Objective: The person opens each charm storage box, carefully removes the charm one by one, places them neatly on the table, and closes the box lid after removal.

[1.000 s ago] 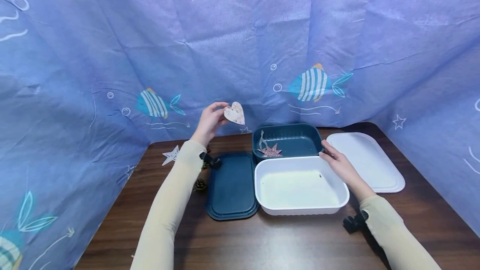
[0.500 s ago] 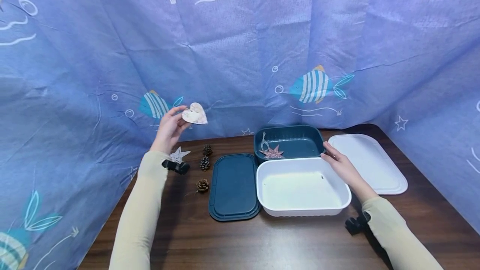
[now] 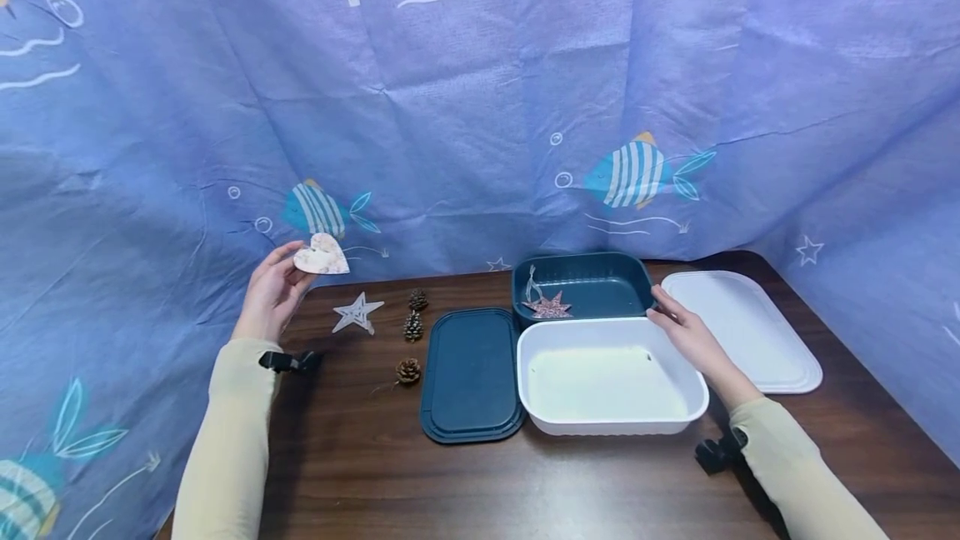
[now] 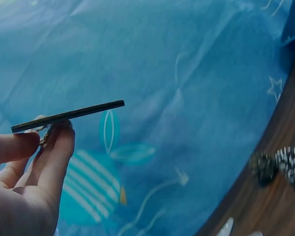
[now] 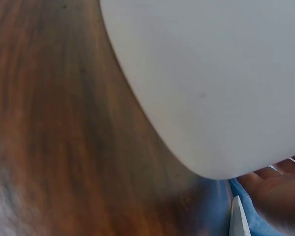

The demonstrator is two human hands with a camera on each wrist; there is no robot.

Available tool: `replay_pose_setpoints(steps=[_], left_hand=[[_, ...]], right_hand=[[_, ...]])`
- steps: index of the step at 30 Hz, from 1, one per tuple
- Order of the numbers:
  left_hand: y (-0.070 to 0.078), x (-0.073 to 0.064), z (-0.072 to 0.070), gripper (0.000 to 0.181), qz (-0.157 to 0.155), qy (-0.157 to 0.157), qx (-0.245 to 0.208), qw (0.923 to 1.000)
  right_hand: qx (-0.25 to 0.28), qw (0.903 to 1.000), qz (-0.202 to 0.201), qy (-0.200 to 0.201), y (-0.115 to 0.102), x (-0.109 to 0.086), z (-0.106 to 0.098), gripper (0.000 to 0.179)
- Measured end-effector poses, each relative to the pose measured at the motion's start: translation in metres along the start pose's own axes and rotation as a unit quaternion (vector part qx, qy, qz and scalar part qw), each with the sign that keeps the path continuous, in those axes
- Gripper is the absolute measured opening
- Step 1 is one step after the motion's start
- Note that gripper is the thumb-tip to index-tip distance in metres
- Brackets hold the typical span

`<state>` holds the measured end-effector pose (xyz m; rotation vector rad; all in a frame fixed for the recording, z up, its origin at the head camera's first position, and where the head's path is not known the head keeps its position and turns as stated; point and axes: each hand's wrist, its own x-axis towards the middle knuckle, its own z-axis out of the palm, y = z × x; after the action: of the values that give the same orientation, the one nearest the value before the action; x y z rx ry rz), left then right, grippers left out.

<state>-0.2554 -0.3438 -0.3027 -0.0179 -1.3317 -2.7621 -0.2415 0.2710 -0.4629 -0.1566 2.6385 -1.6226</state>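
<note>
My left hand (image 3: 272, 294) holds a pale flowered heart ornament (image 3: 324, 257) up over the back left of the table. In the left wrist view the heart shows edge-on as a thin dark plate (image 4: 71, 116), and thumb and fingers pinch a twisted cord beneath it. My right hand (image 3: 692, 344) rests at the back right corner of a white container (image 3: 611, 427), fingers extended toward the rim of the dark blue container (image 3: 633, 261) behind it. A pink glitter star (image 3: 553, 307) with a ribbon loop lies in the dark blue container.
A white star (image 3: 358, 314) and several pine cones (image 3: 408, 371) lie on the brown table (image 3: 360, 465) at left. A dark blue lid (image 3: 472, 377) sits left of the white container, a white lid (image 3: 742, 332) at right. A blue fish-print cloth (image 3: 465, 148) hangs behind.
My left hand has carried the heart ornament left, from near the dark blue container to beyond the white star, and slightly down. The right hand has stayed in place.
</note>
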Motion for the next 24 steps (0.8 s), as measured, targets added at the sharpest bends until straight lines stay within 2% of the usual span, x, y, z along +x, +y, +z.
replay_pose_setpoints(steps=[2, 3, 9, 10, 15, 20, 24], left_hand=[[-0.001, -0.001, -0.012, 0.018, -0.003, 0.004, -0.004, 1.0000], [-0.002, 0.002, -0.025, 0.016, -0.007, -0.012, -0.019, 0.9997], [-0.009, -0.007, -0.058, 0.022, -0.034, -0.003, 0.015, 0.9993], [-0.010, -0.013, -0.056, 0.027, -0.041, 0.015, 0.033, 0.9985], [-0.023, -0.022, -0.075, 0.041, -0.089, 0.029, 0.040, 0.9948], [-0.039, -0.025, -0.092, 0.044, -0.141, 0.037, 0.094, 0.9848], [-0.049, -0.029, -0.102, 0.044, -0.165, 0.042, 0.127, 0.9772]], right_hand=[[-0.001, 1.0000, 0.001, 0.004, 0.000, -0.001, 0.000, 0.070], [0.000, 1.0000, 0.003, 0.004, 0.000, -0.001, -0.001, 0.070], [0.000, 0.9999, 0.011, 0.005, -0.001, 0.000, -0.001, 0.071], [0.000, 0.9999, 0.010, 0.005, -0.001, 0.000, 0.000, 0.070], [-0.001, 1.0000, 0.004, 0.002, -0.002, 0.000, 0.000, 0.070], [-0.003, 1.0000, 0.002, 0.003, -0.002, 0.000, 0.000, 0.069], [-0.001, 1.0000, 0.002, 0.002, -0.001, -0.001, 0.000, 0.069]])
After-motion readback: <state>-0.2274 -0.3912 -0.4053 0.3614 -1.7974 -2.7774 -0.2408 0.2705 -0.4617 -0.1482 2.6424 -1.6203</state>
